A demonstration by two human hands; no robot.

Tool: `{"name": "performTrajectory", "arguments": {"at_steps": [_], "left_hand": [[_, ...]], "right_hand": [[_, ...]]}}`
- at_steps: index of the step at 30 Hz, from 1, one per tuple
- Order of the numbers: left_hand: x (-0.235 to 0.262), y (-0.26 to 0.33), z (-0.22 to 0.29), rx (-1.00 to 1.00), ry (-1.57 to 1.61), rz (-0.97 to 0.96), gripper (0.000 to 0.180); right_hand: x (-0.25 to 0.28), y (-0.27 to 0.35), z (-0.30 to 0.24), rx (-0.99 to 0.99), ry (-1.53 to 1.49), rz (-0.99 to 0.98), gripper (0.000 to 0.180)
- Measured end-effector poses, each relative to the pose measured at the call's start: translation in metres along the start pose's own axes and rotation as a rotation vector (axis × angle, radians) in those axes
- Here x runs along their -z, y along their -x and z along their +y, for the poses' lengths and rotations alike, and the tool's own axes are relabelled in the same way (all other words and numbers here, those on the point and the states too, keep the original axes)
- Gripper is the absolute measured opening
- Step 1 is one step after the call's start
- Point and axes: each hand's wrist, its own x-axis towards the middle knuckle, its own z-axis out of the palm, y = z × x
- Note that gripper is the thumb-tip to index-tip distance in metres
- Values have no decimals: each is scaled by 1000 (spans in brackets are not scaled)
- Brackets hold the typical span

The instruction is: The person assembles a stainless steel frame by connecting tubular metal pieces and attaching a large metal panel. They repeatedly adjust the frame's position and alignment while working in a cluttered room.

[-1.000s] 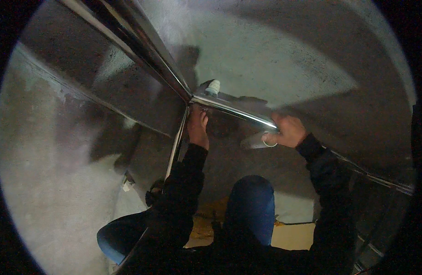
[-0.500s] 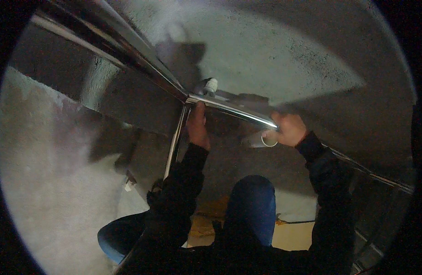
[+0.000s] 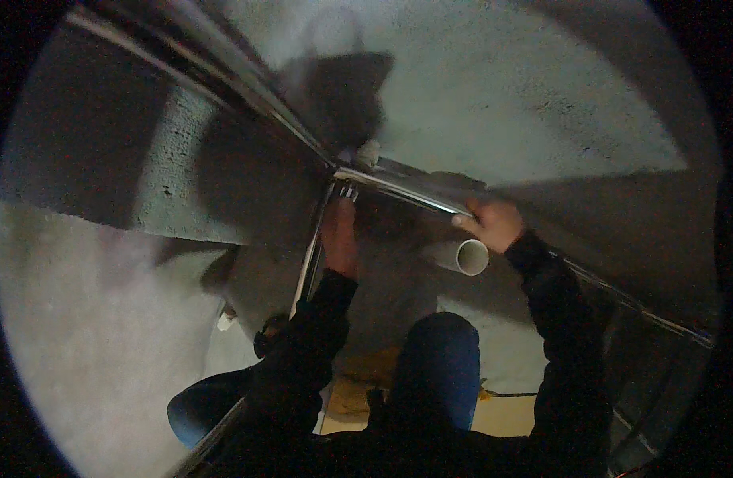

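A shiny metal rail (image 3: 402,193) runs right from a corner where several metal profiles meet. My right hand (image 3: 496,225) is closed round the rail's right end, the thumb lying along its near side. Just below that corner is my left hand (image 3: 340,237), raised with its fingers together. At its fingertips shows a small shiny metal piece (image 3: 348,191), too blurred to identify further. Beside the left hand a metal upright (image 3: 309,267) slopes down toward me. Under my right hand the round mouth of a white pipe (image 3: 472,256) sticks out, apart from the fingers.
A pale knob-like thing (image 3: 368,153) sits behind the corner. A long metal profile (image 3: 247,92) stretches to the upper left. Rough grey concrete (image 3: 494,103) lies beyond, partly in shadow. My bent knee (image 3: 440,354) is close below; thin rails (image 3: 629,303) cross at right.
My left hand has dropped slightly from the corner, and the small shiny piece now shows at its fingertips. My right hand has shifted a little left, uncovering the pipe's mouth.
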Motion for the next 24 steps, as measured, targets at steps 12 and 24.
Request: {"name": "performTrajectory", "arguments": {"at_steps": [12, 24], "left_hand": [[6, 0, 21, 101, 31, -93, 41], [9, 2, 32, 189, 27, -196, 46]], "right_hand": [[-5, -10, 2, 17, -81, -4, 50], [1, 0, -2, 123, -176, -23, 51]]}}
